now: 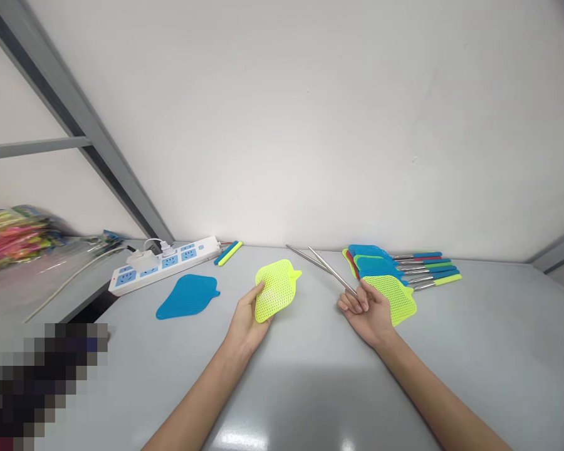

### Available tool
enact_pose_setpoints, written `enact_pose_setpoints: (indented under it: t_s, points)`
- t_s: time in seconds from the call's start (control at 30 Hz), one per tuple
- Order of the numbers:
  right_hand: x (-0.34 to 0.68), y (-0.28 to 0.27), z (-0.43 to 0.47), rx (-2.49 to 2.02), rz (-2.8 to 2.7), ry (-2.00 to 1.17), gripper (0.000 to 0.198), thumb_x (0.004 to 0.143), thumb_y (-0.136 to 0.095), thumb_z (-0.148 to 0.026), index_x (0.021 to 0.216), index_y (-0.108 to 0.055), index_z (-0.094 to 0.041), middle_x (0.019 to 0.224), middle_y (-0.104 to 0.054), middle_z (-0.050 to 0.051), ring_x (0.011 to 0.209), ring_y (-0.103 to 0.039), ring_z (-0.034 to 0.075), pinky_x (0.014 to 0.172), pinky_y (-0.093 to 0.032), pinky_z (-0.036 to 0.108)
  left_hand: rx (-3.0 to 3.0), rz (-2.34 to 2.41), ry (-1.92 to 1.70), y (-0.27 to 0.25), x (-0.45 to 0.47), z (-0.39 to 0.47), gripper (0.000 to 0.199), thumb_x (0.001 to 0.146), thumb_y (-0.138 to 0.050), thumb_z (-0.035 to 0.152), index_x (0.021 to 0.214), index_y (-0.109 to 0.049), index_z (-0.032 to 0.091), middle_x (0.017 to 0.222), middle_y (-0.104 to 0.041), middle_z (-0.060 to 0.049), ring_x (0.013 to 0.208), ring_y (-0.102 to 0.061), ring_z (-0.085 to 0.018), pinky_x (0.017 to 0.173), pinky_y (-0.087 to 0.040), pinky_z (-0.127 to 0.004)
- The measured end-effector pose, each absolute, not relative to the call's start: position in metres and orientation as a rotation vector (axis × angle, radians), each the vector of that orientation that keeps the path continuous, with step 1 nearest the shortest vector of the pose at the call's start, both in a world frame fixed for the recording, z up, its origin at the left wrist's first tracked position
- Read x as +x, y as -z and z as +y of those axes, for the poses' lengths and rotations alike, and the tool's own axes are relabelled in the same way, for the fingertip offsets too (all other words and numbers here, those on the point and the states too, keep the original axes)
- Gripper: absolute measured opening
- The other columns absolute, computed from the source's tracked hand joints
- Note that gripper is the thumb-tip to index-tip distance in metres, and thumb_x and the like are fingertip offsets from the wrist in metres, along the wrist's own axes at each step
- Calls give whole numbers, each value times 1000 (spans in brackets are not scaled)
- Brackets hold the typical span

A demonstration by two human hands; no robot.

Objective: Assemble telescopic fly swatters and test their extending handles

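Observation:
My left hand (250, 313) grips a yellow-green fly swatter head (276, 289) of perforated plastic, its small neck pointing right. In my right hand (367, 312) is a thin metal rod (331, 269), slanting up and to the left. Behind it, another metal rod (308, 258) lies on the table. Left of my left hand rests a loose blue fly swatter head (188, 295). Just beyond my right hand, several fly swatters (390, 297) with rods and coloured grips lie overlapped; my hand hides part of the front yellow-green one.
A white power strip (164, 265) with plugs and a cable lies at the back left. Beside it are a blue and a yellow-green handle grip (229, 254). Bagged colourful items (19, 241) sit far left, near a grey metal frame (87, 141). A wall closes off the grey table (310, 388).

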State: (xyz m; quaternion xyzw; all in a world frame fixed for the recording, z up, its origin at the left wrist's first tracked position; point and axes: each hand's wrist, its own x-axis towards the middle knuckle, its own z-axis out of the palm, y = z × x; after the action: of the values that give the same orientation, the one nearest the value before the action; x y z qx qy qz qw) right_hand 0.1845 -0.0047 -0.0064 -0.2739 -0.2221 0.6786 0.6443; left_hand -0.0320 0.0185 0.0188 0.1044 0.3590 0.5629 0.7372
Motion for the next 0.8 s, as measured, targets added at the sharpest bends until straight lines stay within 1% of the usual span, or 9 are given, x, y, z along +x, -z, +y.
enact_pose_setpoints:
  t_s: [0.13, 0.3, 0.5, 0.63, 0.7, 0.8]
  points:
    - [181, 8, -8, -687, -631, -1429, 46, 77, -45, -31, 34, -35, -19, 36, -18, -4, 40, -23, 10, 50, -29, 32, 168, 807, -1298, -19, -33, 20, 24, 73, -50, 11, 97, -54, 15, 87, -64, -6, 74, -63, -16, 61, -53, -24]
    - [177, 11, -13, -807, -834, -1182, 39, 73, -52, -26, 36, -45, -19, 39, -30, -2, 43, -33, 11, 50, -29, 30, 96, 815, -1305, -21, -34, 20, 21, 74, -48, 12, 94, -54, 15, 84, -63, -6, 74, -62, -17, 61, -53, -27]
    - [182, 8, -13, -815, -880, -1064, 26, 75, -50, -27, 50, -54, -19, 49, -41, 0, 45, -34, 11, 48, -29, 28, 59, 715, -1260, -25, -34, 17, 19, 73, -50, 15, 90, -54, 10, 84, -64, -7, 78, -61, -18, 64, -52, -27]
    - [188, 6, -12, -842, -926, -986, 20, 75, -48, -26, 60, -59, -19, 51, -47, 1, 48, -40, 12, 48, -29, 27, 114, 643, -1233, -30, -32, 12, 19, 74, -49, 15, 92, -55, 10, 87, -63, -8, 83, -60, -20, 67, -52, -29]
    - [192, 4, -11, -825, -903, -983, 18, 76, -47, -26, 68, -61, -19, 52, -49, 2, 50, -42, 13, 48, -30, 27, 133, 641, -1212, -30, -31, 11, 20, 75, -48, 15, 92, -55, 10, 87, -63, -8, 82, -61, -20, 67, -52, -30]
    - [200, -1, -9, -800, -828, -1069, 20, 78, -43, -26, 78, -63, -19, 55, -51, 2, 51, -44, 12, 51, -33, 27, 160, 647, -1163, -27, -28, 13, 21, 76, -46, 16, 93, -55, 9, 85, -64, -8, 77, -61, -20, 63, -52, -30]
